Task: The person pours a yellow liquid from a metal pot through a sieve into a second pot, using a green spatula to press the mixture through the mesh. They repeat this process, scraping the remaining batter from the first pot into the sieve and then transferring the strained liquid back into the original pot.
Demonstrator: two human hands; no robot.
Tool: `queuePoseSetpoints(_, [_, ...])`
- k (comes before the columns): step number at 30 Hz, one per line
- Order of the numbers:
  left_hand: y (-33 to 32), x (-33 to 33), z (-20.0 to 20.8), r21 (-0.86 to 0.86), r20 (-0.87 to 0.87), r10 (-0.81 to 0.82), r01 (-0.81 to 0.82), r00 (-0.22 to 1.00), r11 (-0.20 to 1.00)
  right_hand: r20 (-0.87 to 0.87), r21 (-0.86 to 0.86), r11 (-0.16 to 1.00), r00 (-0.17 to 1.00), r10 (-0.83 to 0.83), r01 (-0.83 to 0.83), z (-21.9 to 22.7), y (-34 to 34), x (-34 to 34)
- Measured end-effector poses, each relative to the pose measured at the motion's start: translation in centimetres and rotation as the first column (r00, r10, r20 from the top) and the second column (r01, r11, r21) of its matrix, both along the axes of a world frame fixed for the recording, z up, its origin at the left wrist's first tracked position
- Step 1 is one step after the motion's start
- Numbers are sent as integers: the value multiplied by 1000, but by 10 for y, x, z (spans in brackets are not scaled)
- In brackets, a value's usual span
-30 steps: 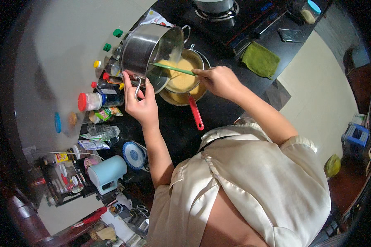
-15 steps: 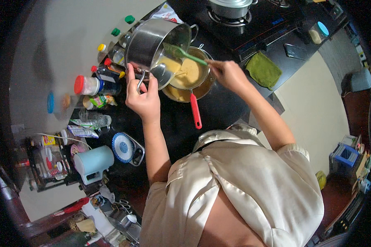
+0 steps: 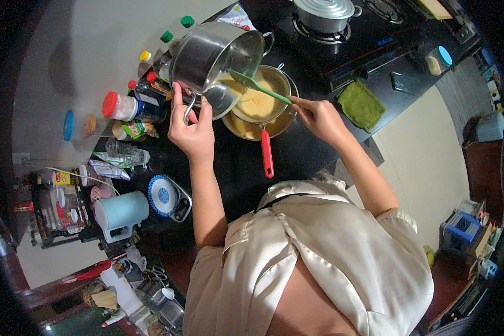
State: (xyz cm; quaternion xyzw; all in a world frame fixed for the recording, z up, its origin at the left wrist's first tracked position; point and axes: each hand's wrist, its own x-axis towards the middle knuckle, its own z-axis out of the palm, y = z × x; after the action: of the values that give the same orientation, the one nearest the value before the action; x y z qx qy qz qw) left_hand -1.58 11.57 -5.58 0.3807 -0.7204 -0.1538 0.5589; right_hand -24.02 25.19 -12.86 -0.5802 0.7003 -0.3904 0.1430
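Note:
My left hand [image 3: 191,131] grips the loop handle of a deep steel pot [image 3: 204,53], which is tilted with its mouth toward the right. My right hand [image 3: 322,119] is closed around the handle of a green spatula [image 3: 271,95]; its blade lies at the pot's opening. Pale yellow liquid [image 3: 257,107] runs from the pot's rim and pools in a round strainer with a red handle [image 3: 267,154]. Under the strainer sits a metal bowl [image 3: 246,132], partly covered by it, with more yellow liquid inside.
A lidded pot [image 3: 323,18] stands on the black stove at the back. To the right lie a green cloth [image 3: 361,105], a phone [image 3: 406,84] and a blue-lidded jar [image 3: 438,60]. Several bottles line the left wall, near a blue-patterned plate [image 3: 163,195] and a light blue pitcher [image 3: 120,215].
My right hand has drawn slightly right and nearer to me with the spatula, whose blade has lowered at the pot's mouth. The pot stays tilted. The whole view has shifted a little.

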Motion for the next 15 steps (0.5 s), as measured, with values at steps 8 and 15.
queuePoseSetpoints(8, [4, -1, -4, -87, 68, -30, 36, 997, 996, 103, -78, 995, 993, -56, 64, -2, -19, -10])
queuePoseSetpoints(15, [8, 0, -8, -176, 97, -16, 33, 995, 984, 89, -158, 970, 981, -174, 186, 24, -26, -17])
